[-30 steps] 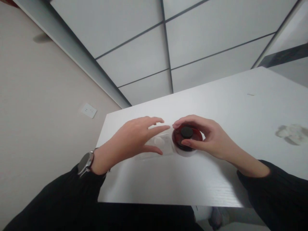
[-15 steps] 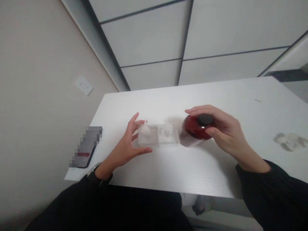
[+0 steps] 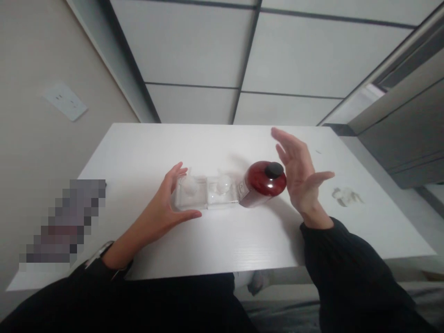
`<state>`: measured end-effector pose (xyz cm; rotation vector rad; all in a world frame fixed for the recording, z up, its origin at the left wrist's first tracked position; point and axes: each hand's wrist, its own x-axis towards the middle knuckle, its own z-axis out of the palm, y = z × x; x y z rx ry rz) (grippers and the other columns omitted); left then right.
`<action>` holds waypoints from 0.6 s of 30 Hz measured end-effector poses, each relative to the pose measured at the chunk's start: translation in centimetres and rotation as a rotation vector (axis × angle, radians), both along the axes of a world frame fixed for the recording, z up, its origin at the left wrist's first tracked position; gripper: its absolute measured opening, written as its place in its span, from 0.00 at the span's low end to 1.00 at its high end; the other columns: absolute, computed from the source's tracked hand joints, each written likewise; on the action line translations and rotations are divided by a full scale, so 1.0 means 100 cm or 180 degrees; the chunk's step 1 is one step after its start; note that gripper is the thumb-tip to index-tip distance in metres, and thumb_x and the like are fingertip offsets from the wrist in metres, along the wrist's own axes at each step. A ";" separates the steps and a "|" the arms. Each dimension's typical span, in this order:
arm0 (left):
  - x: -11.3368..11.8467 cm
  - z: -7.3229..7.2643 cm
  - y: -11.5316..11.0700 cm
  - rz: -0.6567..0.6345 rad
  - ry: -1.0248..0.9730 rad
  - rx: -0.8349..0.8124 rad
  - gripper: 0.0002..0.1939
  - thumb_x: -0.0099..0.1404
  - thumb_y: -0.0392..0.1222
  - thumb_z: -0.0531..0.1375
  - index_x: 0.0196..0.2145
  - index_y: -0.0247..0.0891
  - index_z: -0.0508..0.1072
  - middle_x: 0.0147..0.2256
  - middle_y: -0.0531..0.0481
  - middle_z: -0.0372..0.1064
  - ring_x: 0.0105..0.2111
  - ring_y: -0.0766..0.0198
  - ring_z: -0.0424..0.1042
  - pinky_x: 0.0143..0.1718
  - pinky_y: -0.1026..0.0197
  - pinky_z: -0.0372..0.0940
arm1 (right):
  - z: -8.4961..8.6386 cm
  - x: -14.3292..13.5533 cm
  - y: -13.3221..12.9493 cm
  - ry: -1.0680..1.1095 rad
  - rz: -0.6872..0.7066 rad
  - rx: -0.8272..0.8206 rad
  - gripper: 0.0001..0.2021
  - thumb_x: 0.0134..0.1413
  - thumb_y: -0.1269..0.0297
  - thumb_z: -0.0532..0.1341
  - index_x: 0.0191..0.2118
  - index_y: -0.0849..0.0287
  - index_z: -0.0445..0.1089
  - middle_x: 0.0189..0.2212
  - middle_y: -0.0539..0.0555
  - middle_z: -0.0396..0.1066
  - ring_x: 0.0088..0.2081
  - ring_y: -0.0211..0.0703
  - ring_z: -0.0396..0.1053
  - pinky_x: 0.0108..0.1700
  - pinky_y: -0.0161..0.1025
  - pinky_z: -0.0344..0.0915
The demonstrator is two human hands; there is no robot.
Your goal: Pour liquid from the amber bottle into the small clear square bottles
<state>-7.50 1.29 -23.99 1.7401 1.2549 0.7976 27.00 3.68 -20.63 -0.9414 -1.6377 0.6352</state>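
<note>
A low clear container (image 3: pixel 191 203) with two square sections lies near the middle of the table. Each section shows a white rounded piece (image 3: pixel 223 184), whose exact kind I cannot make out. My left hand (image 3: pixel 163 199) wraps the container's left end, thumb along the front edge and fingertips behind it. Against or very close to its right end stands a dark red bottle (image 3: pixel 262 181) with a black cap (image 3: pixel 274 169) and a pale label. Just right of the bottle, my right hand (image 3: pixel 299 173) is open, palm turned toward it, thumb and fingers spread, holding nothing.
A blurred-out phone-like object (image 3: pixel 65 222) lies at the left of the white table (image 3: pixel 215 245). Some crumpled whitish scraps (image 3: pixel 347 196) lie to the right. A wall with a socket (image 3: pixel 65 101) rises on the left, and pale panelled doors (image 3: pixel 194 51) stand behind.
My right hand has let go of the bottle and opened to its right. The bottle stands by itself beside the container. My left hand stays around the container. The view has shifted.
</note>
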 end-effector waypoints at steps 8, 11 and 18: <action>0.003 -0.001 0.002 -0.0057 -0.0030 0.0037 0.62 0.61 0.62 0.74 0.77 0.47 0.41 0.77 0.28 0.46 0.77 0.37 0.53 0.74 0.31 0.53 | 0.003 0.040 -0.049 -0.0374 -0.0236 -0.0791 0.26 0.69 0.50 0.66 0.68 0.44 0.67 0.69 0.60 0.70 0.67 0.55 0.72 0.70 0.59 0.67; 0.006 -0.003 0.005 0.0044 0.0015 -0.0061 0.61 0.60 0.60 0.74 0.77 0.44 0.43 0.76 0.28 0.50 0.75 0.37 0.57 0.73 0.30 0.55 | -0.010 0.038 -0.066 -0.0696 -0.0068 -0.0888 0.35 0.70 0.51 0.65 0.76 0.45 0.54 0.75 0.62 0.60 0.70 0.55 0.69 0.71 0.61 0.67; -0.004 -0.006 0.008 0.0002 -0.0110 -0.0057 0.65 0.58 0.70 0.71 0.78 0.46 0.42 0.78 0.31 0.44 0.79 0.35 0.44 0.77 0.28 0.44 | -0.036 0.157 -0.081 -0.2075 -0.1819 -0.0658 0.30 0.74 0.40 0.51 0.67 0.53 0.71 0.71 0.65 0.67 0.75 0.63 0.59 0.76 0.70 0.54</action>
